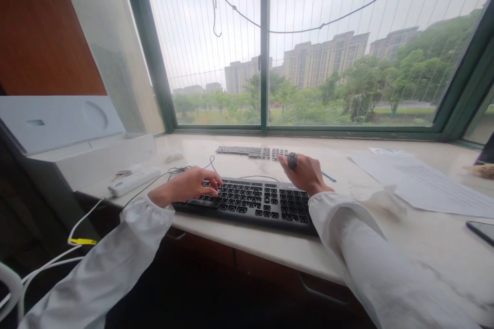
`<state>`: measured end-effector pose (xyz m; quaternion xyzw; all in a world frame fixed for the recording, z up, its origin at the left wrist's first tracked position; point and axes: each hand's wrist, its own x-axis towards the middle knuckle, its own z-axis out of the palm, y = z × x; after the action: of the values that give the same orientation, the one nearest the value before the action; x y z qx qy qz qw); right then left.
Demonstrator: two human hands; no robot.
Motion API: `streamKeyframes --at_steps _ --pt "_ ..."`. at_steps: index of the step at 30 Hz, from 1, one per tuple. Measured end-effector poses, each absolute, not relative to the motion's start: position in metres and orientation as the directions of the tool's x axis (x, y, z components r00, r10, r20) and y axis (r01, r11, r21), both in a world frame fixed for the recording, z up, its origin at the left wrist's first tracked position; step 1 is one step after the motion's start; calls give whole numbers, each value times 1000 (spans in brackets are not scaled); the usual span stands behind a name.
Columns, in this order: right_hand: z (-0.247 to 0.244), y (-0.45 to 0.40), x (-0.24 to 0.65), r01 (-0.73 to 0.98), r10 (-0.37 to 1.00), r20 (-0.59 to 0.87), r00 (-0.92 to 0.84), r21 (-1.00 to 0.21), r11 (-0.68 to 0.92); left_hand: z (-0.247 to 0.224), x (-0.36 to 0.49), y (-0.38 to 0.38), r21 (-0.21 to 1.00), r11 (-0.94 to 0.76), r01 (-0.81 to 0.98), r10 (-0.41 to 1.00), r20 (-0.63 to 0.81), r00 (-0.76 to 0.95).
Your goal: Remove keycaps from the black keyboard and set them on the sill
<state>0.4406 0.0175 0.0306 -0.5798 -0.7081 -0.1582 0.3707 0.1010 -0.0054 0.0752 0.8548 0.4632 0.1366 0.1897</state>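
Observation:
A black keyboard (247, 200) lies along the front edge of the pale counter, its keys showing as dark squares with light outlines. My left hand (189, 186) rests over its upper left part, fingers bent and a little apart, with nothing visible in them. Above the keyboard's right part, my right hand (306, 172) is closed on a dark, round, ridged object (292, 160), held between thumb and fingers; its kind is unclear. Just beyond, rows of loose grey keycaps (250, 152) are laid out in keyboard order, the right end near my right hand.
To the left stand an open white box (104, 151) and a white power strip (133, 181) with cables. Printed papers (432, 180), crumpled clear plastic (380, 200) and a phone (482, 230) lie on the right. A blue stick (329, 177) sits behind my right wrist. Windows close off the back.

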Motion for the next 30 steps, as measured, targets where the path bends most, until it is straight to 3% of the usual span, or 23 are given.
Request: streamKeyframes --at_steps 6,10,15,23,30 --pt "30 18 441 933 703 709 -61 -210 292 91 124 46 367 -605 706 796 259 547" --pt "29 18 442 931 701 711 -55 -217 293 89 152 114 315 -599 736 798 168 578" --pt "26 19 443 937 652 757 -44 -195 290 74 182 178 211 -469 858 882 62 467" --pt "22 22 446 941 542 839 -51 -142 308 55 207 217 128 -342 931 939 87 333" --pt "22 22 443 931 519 850 -89 -115 347 45 220 225 55 -328 943 941 104 321"
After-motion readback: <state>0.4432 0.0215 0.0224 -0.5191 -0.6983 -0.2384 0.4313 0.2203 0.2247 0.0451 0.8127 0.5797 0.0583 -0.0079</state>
